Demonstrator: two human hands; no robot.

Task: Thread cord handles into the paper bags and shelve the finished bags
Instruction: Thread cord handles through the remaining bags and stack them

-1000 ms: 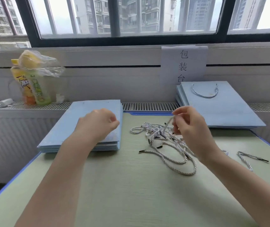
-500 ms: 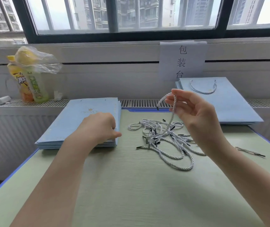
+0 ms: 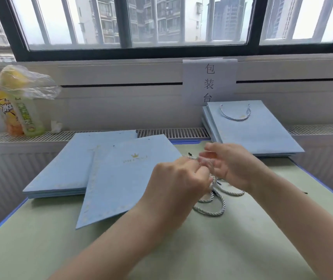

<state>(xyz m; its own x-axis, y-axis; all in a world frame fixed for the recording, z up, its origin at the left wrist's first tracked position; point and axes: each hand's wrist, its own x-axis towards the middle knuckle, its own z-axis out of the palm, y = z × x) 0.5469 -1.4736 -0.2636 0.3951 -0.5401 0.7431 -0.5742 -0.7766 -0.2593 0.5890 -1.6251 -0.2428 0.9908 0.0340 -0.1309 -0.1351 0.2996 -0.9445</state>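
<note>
A limp, light cord (image 3: 212, 179), best taken near its stiff tip, was pinched between the left hand (image 3: 178, 179) and right hand (image 3: 225, 165) above the surface (image 3: 40, 249), beside a loose bag (image 3: 125, 178).

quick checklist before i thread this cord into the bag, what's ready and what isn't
1. Loose bag pulled off the stack, lying flat on the table: ok.
2. Cord in grip of left hand and right hand: ok.
3. Cord free of the cord pile: cannot tell.
4. Cord tip lined up with a bag hole: not ok, hands are beside the bag.
5. Finished bags out of the way: ok.
</note>
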